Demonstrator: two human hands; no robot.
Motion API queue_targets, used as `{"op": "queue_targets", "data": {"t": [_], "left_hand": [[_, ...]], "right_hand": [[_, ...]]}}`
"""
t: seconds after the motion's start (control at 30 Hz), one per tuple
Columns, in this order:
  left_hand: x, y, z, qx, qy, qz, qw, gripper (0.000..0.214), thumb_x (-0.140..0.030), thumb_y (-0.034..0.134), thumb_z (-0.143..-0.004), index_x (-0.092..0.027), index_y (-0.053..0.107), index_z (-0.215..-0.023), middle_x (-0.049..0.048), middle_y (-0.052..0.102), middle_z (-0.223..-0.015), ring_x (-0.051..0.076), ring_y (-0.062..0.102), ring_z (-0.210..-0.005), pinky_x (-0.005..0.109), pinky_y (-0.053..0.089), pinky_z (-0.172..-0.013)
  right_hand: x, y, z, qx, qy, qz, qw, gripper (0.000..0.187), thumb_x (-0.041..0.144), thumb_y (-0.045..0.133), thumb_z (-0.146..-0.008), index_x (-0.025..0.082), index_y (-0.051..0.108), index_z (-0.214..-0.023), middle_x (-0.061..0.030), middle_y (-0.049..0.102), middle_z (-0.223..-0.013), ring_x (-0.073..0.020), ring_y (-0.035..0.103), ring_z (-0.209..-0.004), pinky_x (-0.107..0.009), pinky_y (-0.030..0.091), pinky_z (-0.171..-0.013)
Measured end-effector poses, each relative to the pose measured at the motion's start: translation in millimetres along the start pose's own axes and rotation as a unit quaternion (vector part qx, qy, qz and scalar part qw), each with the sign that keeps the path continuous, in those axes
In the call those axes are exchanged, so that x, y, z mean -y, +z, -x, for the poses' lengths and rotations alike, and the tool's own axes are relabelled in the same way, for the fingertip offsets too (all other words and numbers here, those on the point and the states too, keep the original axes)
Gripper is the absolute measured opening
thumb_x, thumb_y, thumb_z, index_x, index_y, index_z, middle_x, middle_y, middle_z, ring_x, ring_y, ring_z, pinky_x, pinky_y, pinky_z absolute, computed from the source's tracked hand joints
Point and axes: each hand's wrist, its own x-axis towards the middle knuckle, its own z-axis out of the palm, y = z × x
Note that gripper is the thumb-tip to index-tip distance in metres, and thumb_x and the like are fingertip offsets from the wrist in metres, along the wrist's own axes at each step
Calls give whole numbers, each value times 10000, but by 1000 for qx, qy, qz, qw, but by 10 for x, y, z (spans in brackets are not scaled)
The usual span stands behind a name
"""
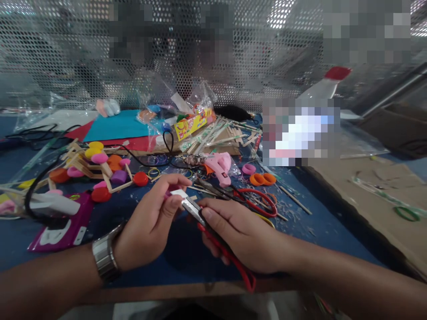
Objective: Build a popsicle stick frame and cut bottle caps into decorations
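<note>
My right hand is wrapped round a red-handled cutting tool, whose flat metal end points up and left. Its exact kind is partly hidden by my fingers. Thumb and fingers of my left hand pinch a small white piece right at the tool's metal end. A bit of purple shows beside that piece, between the fingers. Just beyond my right hand lie red-handled scissors. A pink glue gun rests behind both hands.
Left is a stick frame with coloured caps, near a purple packet. Orange rings and scraps lie right. Behind are blue paper, a yellow packet, wooden sticks and a black cable. Cardboard covers the right side.
</note>
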Motion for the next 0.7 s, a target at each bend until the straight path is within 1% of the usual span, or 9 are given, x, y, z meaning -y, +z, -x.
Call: {"op": "queue_targets", "data": {"t": [0.1, 0.23, 0.33, 0.5, 0.6, 0.7], "left_hand": [[-7, 10, -19, -20, -2, 19, 1000, 265, -409, 414, -1093, -207, 555, -1191, 19, 576, -918, 111, 538, -634, 234, 454, -547], [-1, 5, -24, -17, -4, 11, 1000, 267, -402, 407, -1095, -214, 561, -1206, 20, 579, -920, 113, 530, -627, 239, 452, -550], [5, -1, -11, -6, 0, -21, 1000, 260, -395, 408, -1094, -220, 563, -1208, 24, 587, -923, 126, 535, -648, 251, 457, -574], [8, -13, 7, 23, 13, -65, 998, 252, -376, 394, -1098, -229, 536, -1245, 44, 617, -1013, 157, 583, -792, 267, 472, -666], [-1, -18, -1, 11, 20, -90, 996, 245, -365, 402, -1098, -228, 541, -1246, 46, 624, -1046, 160, 584, -827, 274, 476, -719], [-9, -18, -14, -5, 16, -86, 996, 248, -367, 404, -1097, -219, 550, -1232, 44, 630, -1030, 156, 580, -786, 276, 477, -699]], "right_hand": [[1, 1, 4, -1, -9, 2, 1000, 330, 453, 369, -1085, 191, 541, -980, 45, 559, -618, -77, 496, -445, -164, 410, -423], [-7, 9, -4, -5, -15, 4, 1000, 317, 414, 337, -1092, 202, 511, -934, 48, 553, -617, -75, 492, -442, -161, 404, -419], [-10, 13, -15, -12, -11, 10, 1000, 316, 394, 324, -1094, 206, 494, -905, 48, 554, -614, -75, 491, -439, -160, 395, -417], [-15, 15, -20, -7, -22, 25, 999, 301, 382, 326, -1096, 207, 497, -921, 51, 558, -614, -77, 495, -444, -164, 400, -427], [-21, 23, -18, -8, -24, 34, 999, 309, 382, 326, -1096, 207, 490, -901, 45, 567, -624, -76, 502, -452, -166, 405, -435], [-26, 34, -17, -14, -22, 30, 999, 320, 422, 344, -1090, 212, 486, -896, 48, 559, -622, -80, 496, -449, -173, 405, -430]]}}
